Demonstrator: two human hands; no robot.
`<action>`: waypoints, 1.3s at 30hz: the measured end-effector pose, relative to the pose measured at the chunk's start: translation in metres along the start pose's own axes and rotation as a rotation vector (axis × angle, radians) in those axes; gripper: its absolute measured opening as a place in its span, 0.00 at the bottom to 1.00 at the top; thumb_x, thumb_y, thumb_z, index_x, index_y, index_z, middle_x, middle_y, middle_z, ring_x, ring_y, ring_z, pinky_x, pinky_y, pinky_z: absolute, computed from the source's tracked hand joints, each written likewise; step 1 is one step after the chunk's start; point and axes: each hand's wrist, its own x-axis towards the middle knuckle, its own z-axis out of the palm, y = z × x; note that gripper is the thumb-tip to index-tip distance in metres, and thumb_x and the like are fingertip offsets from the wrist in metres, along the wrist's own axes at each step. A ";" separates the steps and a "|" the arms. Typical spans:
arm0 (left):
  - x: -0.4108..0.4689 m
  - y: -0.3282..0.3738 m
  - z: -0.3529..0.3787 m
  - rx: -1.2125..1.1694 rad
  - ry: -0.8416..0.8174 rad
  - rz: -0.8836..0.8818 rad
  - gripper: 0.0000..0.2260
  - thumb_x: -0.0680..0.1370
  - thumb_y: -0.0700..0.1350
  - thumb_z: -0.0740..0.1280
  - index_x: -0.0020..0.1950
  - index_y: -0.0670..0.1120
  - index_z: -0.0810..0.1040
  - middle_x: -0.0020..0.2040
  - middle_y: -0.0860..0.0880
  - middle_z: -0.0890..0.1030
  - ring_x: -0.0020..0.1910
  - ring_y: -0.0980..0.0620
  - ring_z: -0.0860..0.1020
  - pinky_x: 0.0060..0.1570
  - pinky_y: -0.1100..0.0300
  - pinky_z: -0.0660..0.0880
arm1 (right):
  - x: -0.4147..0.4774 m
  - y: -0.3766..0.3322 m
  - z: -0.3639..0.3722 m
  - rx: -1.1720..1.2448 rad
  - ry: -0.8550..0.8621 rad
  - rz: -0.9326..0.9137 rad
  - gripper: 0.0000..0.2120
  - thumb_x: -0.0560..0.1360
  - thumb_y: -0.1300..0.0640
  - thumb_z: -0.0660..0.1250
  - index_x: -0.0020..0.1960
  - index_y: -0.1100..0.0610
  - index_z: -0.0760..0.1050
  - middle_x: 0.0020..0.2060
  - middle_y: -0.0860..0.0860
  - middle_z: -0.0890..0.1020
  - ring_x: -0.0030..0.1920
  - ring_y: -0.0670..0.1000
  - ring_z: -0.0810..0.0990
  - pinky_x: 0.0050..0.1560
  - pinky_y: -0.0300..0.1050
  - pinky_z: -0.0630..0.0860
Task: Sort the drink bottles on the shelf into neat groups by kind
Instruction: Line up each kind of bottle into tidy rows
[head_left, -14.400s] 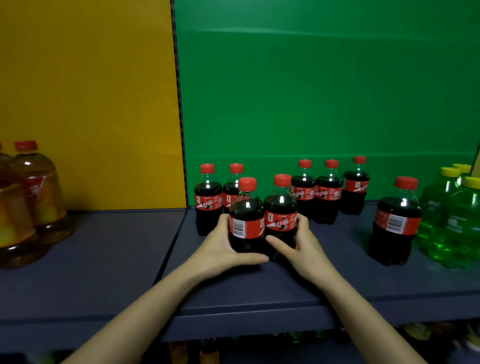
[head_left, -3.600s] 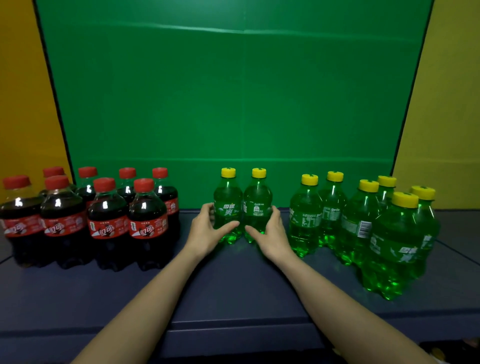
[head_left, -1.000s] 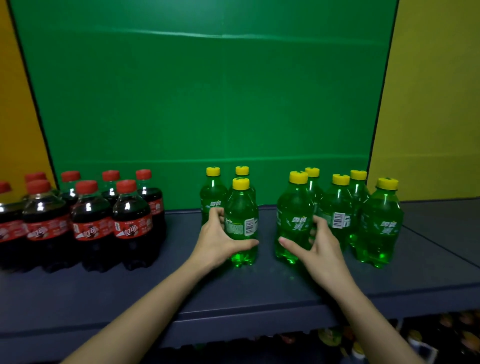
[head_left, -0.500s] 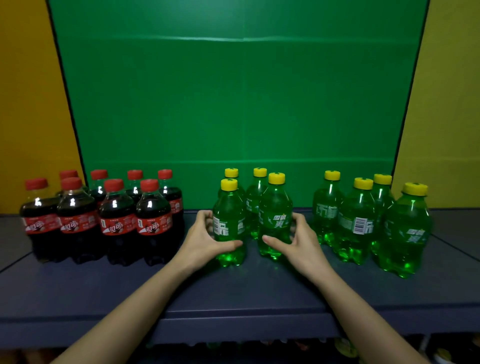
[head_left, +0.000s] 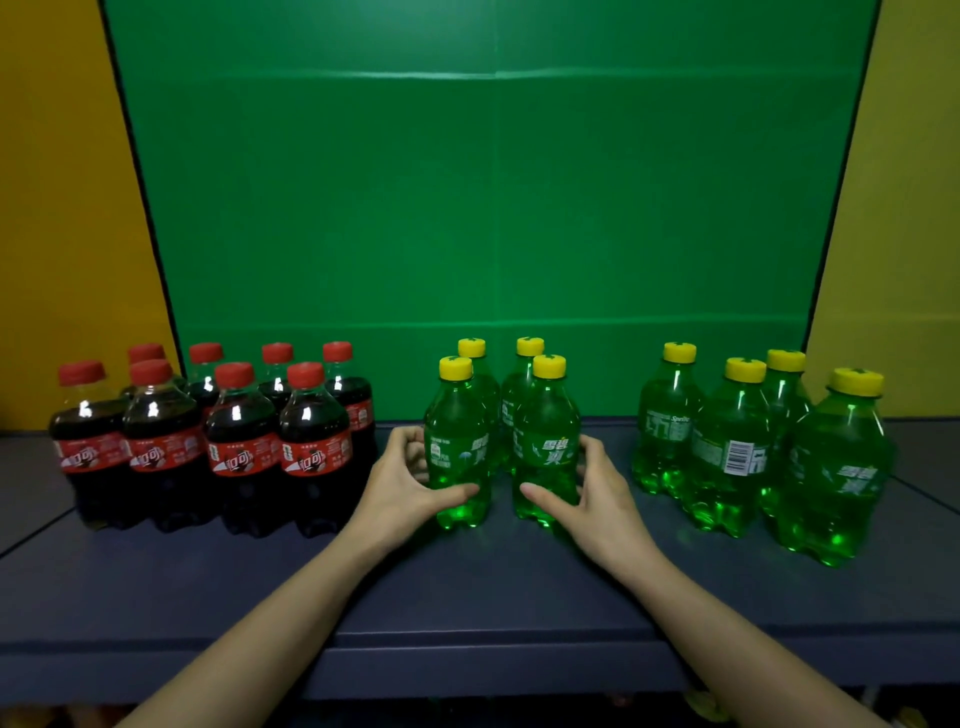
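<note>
Several dark cola bottles (head_left: 236, 447) with red caps stand packed in two rows at the shelf's left. In the middle, several green lemon-lime bottles with yellow caps form a tight block. My left hand (head_left: 402, 488) grips the front left green bottle (head_left: 457, 452) low on its side. My right hand (head_left: 592, 493) grips the front right green bottle (head_left: 545, 447) the same way. Several more green bottles (head_left: 732, 447) stand loosely to the right, apart from the block.
The dark blue shelf (head_left: 478, 587) has a front edge just below my wrists. A green back panel (head_left: 493, 208) rises behind the bottles, with yellow panels on both sides. Bare shelf lies between the middle block and the right-hand bottles.
Both hands still hold the two front green bottles, which now stand squared up in front of the two behind. The view has shifted slightly; the cola group is unchanged.
</note>
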 end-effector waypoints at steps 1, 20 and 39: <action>-0.001 0.000 0.000 0.007 -0.009 0.008 0.26 0.64 0.36 0.77 0.56 0.45 0.69 0.52 0.49 0.80 0.53 0.49 0.80 0.53 0.63 0.75 | 0.000 0.000 0.000 0.003 0.004 -0.004 0.37 0.68 0.46 0.72 0.69 0.57 0.60 0.65 0.52 0.71 0.66 0.52 0.69 0.65 0.52 0.68; 0.000 -0.003 0.000 0.002 -0.063 0.091 0.21 0.65 0.39 0.76 0.56 0.43 0.75 0.49 0.49 0.82 0.46 0.59 0.79 0.45 0.72 0.75 | 0.003 0.000 0.005 -0.100 0.050 -0.069 0.38 0.69 0.47 0.72 0.70 0.59 0.58 0.66 0.54 0.69 0.64 0.54 0.70 0.64 0.51 0.70; -0.029 0.049 0.054 0.619 0.020 0.841 0.08 0.74 0.48 0.62 0.46 0.43 0.74 0.41 0.48 0.76 0.42 0.51 0.73 0.41 0.57 0.71 | -0.048 0.002 -0.092 -0.159 0.339 -0.172 0.11 0.73 0.61 0.69 0.55 0.56 0.74 0.50 0.48 0.76 0.49 0.47 0.77 0.50 0.29 0.71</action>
